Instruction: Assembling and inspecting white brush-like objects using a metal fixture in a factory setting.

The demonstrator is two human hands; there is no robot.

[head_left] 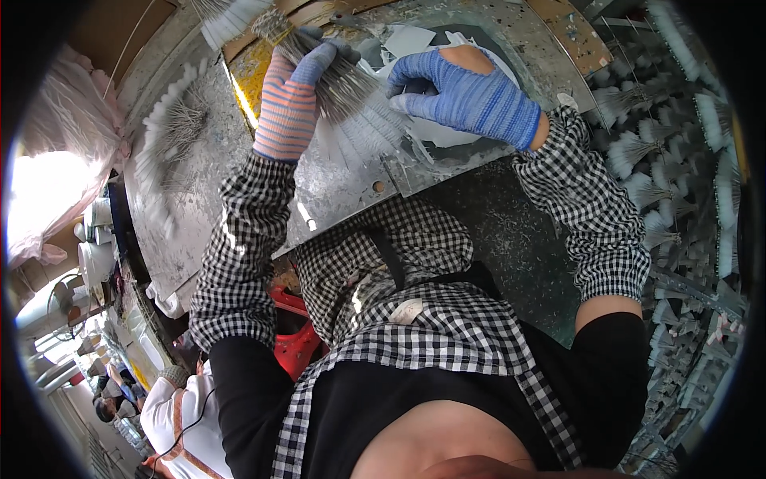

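My left hand [291,100], in a pink-and-grey striped glove with blue fingertips, is closed around a bundle of thin wire-stemmed brushes [339,84]. Their white bristle ends [369,126] fan out down and to the right, and a yellow band [279,36] shows near the far end of the stems. Just right of the bristles is my right hand [471,92], in a blue knitted glove with a hole over its back. Its fingers curl toward the thumb; what they pinch, if anything, is hidden. White sheet-like scraps [411,40] lie in a dark shallow tray [511,52] behind that hand.
Another fan of white-tipped wire brushes [171,120] lies on the worn metal tabletop [239,180] at left. Racks of similar white tufts [654,160] stand at right. A red stool [295,343] is below the table, and a person in white [187,423] is at lower left.
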